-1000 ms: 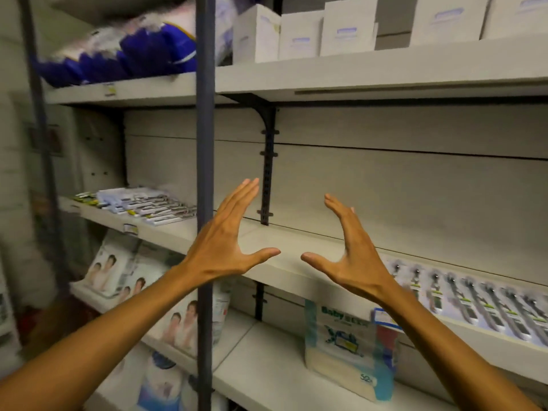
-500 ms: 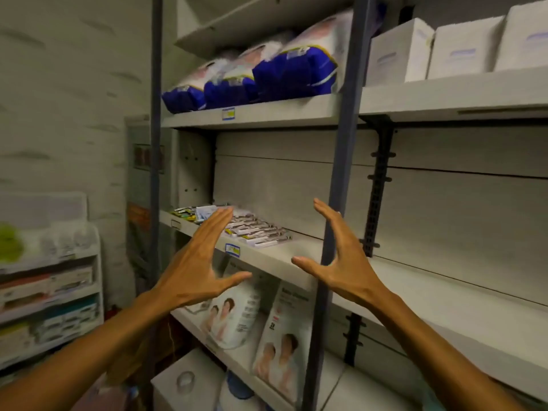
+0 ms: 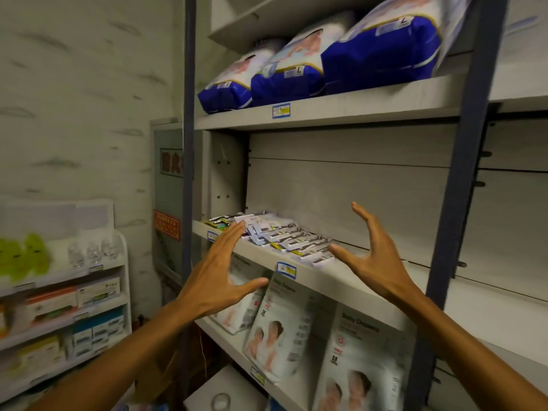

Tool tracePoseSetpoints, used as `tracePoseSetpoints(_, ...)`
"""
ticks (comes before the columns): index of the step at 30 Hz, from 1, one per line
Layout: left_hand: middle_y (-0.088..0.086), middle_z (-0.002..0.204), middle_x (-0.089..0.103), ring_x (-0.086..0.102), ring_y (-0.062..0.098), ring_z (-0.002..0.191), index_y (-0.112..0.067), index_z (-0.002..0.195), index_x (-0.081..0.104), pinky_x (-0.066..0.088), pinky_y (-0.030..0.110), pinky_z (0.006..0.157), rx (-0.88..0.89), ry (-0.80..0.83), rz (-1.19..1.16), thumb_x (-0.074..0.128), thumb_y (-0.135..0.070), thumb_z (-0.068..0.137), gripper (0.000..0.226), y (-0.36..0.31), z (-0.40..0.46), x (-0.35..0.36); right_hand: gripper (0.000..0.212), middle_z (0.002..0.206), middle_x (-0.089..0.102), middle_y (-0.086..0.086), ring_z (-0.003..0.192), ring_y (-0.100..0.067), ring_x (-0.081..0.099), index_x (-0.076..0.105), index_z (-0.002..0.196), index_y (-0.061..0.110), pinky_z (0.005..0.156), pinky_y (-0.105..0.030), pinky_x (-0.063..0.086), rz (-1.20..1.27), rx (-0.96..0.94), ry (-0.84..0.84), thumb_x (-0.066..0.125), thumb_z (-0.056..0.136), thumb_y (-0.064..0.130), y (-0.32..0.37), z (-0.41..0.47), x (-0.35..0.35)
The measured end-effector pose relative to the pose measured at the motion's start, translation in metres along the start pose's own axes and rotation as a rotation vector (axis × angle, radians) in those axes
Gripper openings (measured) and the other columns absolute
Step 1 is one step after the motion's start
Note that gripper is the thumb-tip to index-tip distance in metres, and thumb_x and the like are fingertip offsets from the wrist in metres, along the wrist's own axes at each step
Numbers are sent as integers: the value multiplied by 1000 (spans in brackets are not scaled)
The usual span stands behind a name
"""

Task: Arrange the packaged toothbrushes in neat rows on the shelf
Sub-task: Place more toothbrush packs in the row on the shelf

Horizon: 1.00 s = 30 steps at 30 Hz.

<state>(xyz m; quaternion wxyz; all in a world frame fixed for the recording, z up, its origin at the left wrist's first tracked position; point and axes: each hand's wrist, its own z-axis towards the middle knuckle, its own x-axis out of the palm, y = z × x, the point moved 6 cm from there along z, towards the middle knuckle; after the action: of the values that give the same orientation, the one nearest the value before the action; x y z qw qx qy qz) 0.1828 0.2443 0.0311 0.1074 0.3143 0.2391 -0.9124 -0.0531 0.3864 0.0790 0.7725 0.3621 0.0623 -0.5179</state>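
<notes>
Both hands are up with fingers spread and holding nothing: left hand (image 3: 215, 281) just in front of the shelf (image 3: 332, 281) edge, right hand (image 3: 375, 259) beside the packaged toothbrushes (image 3: 284, 237). Those lie in a loose overlapping fan at the shelf's left end. Risk here: scooping the slippery stack from both sides could probably push packs off the front lip. The blue upright post (image 3: 453, 203) crowds the right arm, and diaper packs (image 3: 299, 324) hang just below.
</notes>
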Motion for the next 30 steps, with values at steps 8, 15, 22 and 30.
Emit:
tracePoseSetpoints(8,-29,149,-2,0,-7,136,-38,148,4,10,29,111,-13,62,-54,67,-66,67,106,39,58,51,94,155,26,6,139,-18,30,24,148,33,105,-32,25,1,61,-64,67,68,57,-68,45,44)
tracePoseSetpoints(15,-15,157,13,19,10,143,-40,148,10,26,42,116,-106,146,-136,49,-87,59,108,66,150,121,95,153,28,10,133,-3,30,26,147,33,104,-24,27,-4,69,-149,68,67,61,-131,88,66)
tracePoseSetpoints(22,-6,157,18,17,13,144,-26,149,23,19,33,115,-140,243,-9,50,-59,87,75,90,212,198,90,151,32,13,133,-3,33,29,145,32,106,-25,31,10,114,-283,69,69,59,-173,108,71)
tracePoseSetpoints(30,4,134,51,51,21,117,-18,124,54,44,30,88,-159,285,177,57,-50,85,50,113,237,236,79,149,35,14,134,-4,35,33,143,31,109,-26,33,-44,184,-388,71,76,48,-197,98,70)
